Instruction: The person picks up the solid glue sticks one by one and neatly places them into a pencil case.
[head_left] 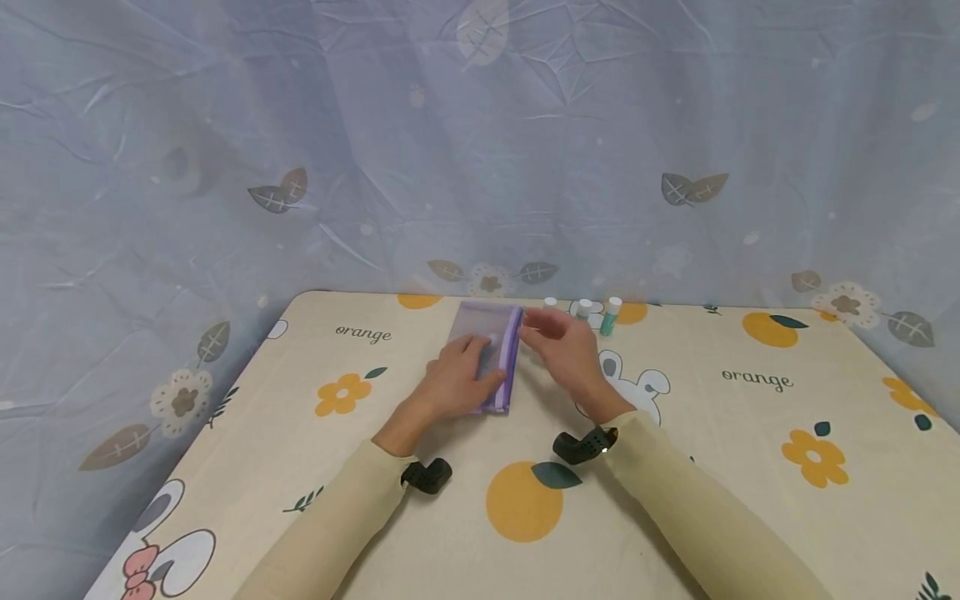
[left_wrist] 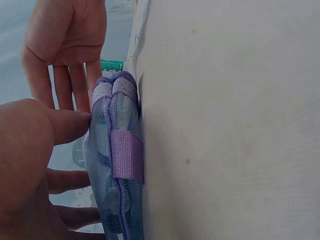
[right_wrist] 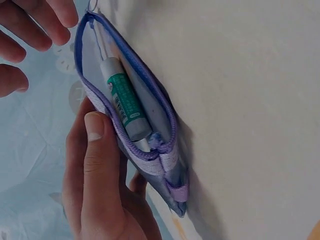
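A purple-edged mesh zip pouch (head_left: 480, 318) lies on the table, its zipped mouth facing right. My left hand (head_left: 455, 379) presses on the upper face, fingers spread and thumb near the mouth. In the right wrist view, the pouch's mouth (right_wrist: 172, 122) gapes, and a green-and-white glue stick (right_wrist: 125, 102) lies inside. Next to the mouth is my right hand (head_left: 558, 346), its fingers loosely extended and nothing visible in them. The right wrist view shows its fingertips (right_wrist: 55, 32) close to the mouth's far end. What else the pouch contains is hard to make out.
Behind the right hand stand three white-capped small sticks; the rightmost green stick (head_left: 611, 318) shows most fully, the others being partly hidden. A patterned cloth (head_left: 675, 517) covers the table, and a grey-blue curtain (head_left: 480, 150) hangs along its back edge.
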